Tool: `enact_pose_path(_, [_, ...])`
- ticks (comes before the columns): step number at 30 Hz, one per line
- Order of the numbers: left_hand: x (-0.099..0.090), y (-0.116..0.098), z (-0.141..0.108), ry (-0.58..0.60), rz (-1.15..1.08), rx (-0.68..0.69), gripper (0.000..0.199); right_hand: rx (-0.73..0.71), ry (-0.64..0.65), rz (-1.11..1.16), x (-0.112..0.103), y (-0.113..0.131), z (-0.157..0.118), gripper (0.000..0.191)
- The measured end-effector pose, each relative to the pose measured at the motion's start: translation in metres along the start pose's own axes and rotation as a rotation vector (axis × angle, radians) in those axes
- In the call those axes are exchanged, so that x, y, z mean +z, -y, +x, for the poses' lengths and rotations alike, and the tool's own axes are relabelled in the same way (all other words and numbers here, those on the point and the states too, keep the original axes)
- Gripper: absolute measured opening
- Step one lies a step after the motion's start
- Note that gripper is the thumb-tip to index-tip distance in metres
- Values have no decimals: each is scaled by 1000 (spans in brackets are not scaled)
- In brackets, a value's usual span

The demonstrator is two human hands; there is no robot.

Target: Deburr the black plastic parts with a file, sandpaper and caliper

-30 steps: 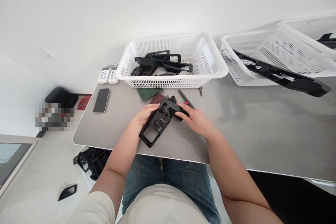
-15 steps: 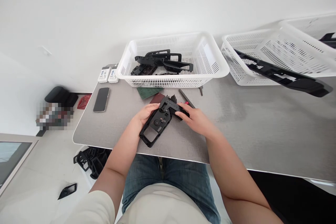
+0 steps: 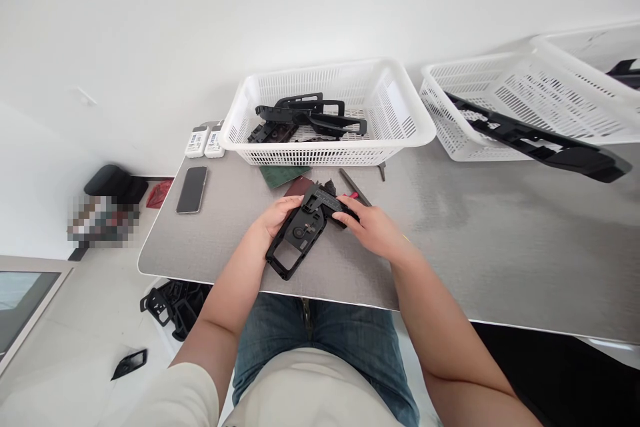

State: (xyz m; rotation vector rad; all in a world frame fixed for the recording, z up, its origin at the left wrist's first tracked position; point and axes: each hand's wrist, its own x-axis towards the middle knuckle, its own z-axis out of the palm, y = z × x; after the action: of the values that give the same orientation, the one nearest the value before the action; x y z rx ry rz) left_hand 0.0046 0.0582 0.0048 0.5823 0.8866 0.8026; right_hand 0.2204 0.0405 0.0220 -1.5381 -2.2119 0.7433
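Note:
A black plastic part with a rectangular opening at its near end is tilted over the table's front area. My left hand is closed on its left edge. Held in my right hand is a black caliper, whose jaws lie at the far end of the part. Whether the jaws touch the part cannot be made out. Beyond the hands lie a dark red sheet, a green sheet and a grey flat bar.
A white basket of black parts stands behind the hands. More baskets stand at right, a long black part jutting from one. A phone and two white boxes are at left. Black parts lie below the table.

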Motion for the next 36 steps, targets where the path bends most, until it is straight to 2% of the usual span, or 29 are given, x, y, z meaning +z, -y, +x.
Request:
enact_pose_path(8, [2,0,-1,0,33,-8,18,9,-112,148,0,-4,2,42])
enact_pose_path(11, [3,2,-1,16,4,31,22,36,-216,263,2,-7,3,43])
enact_pose_path(14, [4,3,0,-19,-90,145,24,80,-347,380,4,-8,5,44])
enact_pose_path(19, [4,1,2,-178,-254,420,19,138,-471,613,3,-6,6,43])
enact_pose_path(21, [4,-1,3,-231,-330,552,22,179,-401,766,3,-3,6,48])
enact_pose_path(23, [4,-3,3,-257,-396,635,26,216,-228,907,4,2,6,53])
enact_pose_path(25, [6,-4,3,-262,-434,662,30,218,-36,995,10,9,6,56])
enact_pose_path(27, [9,-2,2,-241,-436,647,34,205,61,1038,17,15,6,55])
enact_pose_path(28, [10,-1,2,-211,-429,639,37,205,62,1051,21,18,6,54])
enact_pose_path(32, [14,3,-4,-11,-394,580,51,206,-67,1078,29,22,8,49])
enact_pose_path(36, [11,1,-13,162,-400,428,49,164,-136,1095,29,17,11,47])
